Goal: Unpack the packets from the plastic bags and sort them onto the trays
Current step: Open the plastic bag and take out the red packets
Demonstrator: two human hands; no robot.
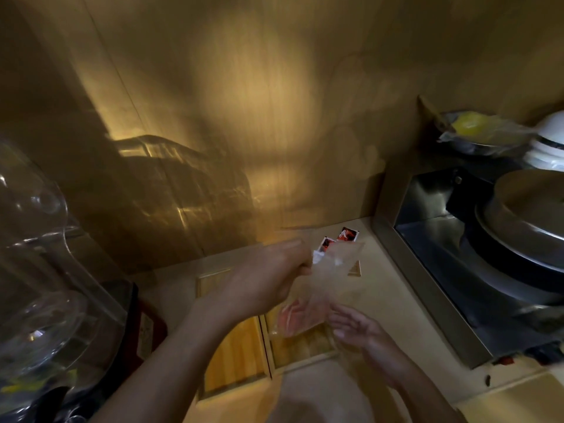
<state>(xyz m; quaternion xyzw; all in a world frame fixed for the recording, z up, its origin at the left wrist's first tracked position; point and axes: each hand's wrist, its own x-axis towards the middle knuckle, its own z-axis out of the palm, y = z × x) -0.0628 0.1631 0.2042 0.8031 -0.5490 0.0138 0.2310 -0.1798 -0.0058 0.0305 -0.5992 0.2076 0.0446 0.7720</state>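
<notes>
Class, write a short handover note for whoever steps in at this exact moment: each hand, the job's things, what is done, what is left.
Left hand: pinching the top of the clear plastic bag.
Right hand: open, under the bag's lower end.
Bag hangs over the wooden trays; something reddish shows inside, blurred.
Done: two red-and-white packets lie on the beige counter behind.
Left: empty the bag, sort packets onto trays.

red-and-white packets [339,241] (black accents), clear plastic bag [317,288], honey-yellow trays [235,355]
</notes>
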